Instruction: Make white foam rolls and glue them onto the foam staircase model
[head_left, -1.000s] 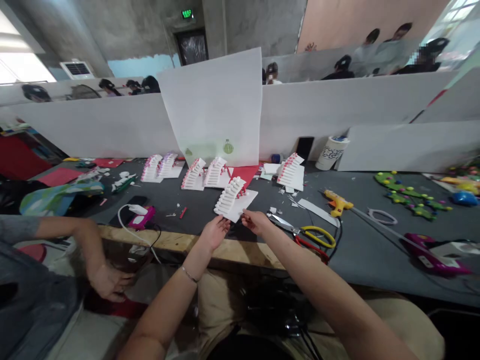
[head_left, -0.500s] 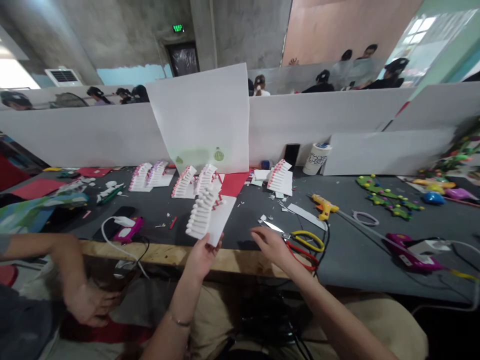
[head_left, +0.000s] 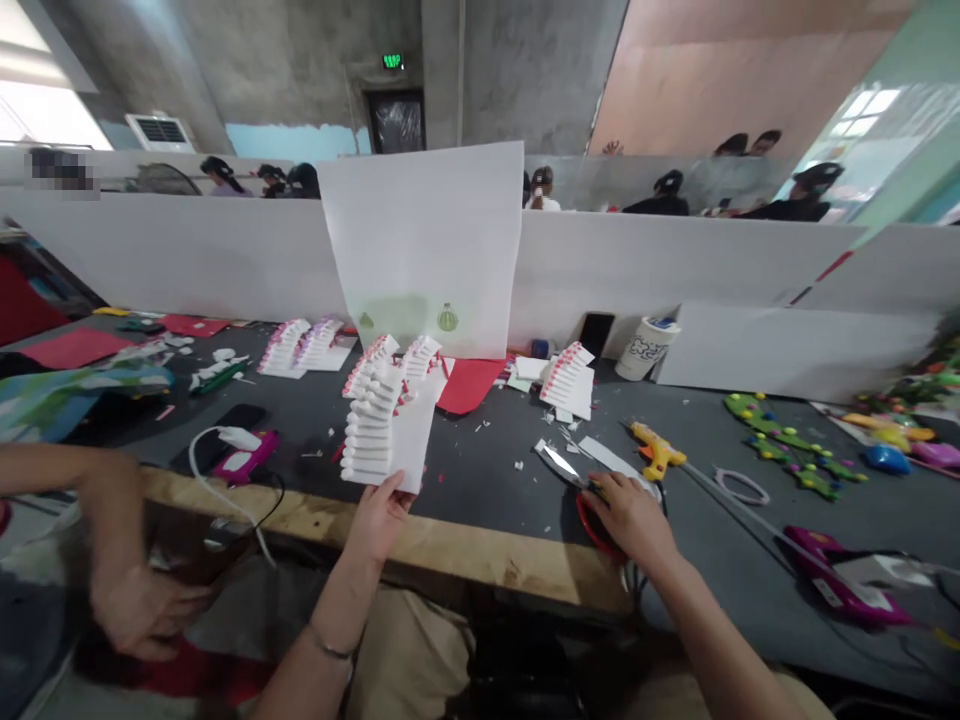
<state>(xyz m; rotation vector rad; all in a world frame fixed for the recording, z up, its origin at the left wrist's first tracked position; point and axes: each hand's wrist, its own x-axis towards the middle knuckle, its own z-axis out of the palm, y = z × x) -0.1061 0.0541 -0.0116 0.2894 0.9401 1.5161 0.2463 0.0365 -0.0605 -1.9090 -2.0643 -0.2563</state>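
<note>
My left hand [head_left: 379, 518] pinches the lower edge of a white card [head_left: 411, 440], held tilted above the table's front edge. A curved row of white cotton swabs [head_left: 369, 435] is fixed along the card's left side. My right hand [head_left: 634, 515] lies over the handles of a pair of scissors [head_left: 559, 462], its fingers curled on them. The blades point away to the left, and part of a red handle shows beneath the hand. Similar cards with pink-tipped swabs [head_left: 566, 378] stand farther back; others are partly hidden behind my held card.
A yellow glue gun [head_left: 656, 450] and a white paper strip [head_left: 615, 462] lie beside the scissors. A paper cup [head_left: 646, 348] stands at the back near a black phone [head_left: 596, 335]. Purple power strips [head_left: 844, 580] with cords sit on the table. Another person's hand [head_left: 146, 605] is at left.
My right hand has moved right from beside the scissor blades onto the handles. The left hand has shifted the swab card slightly left, and the view has turned a little.
</note>
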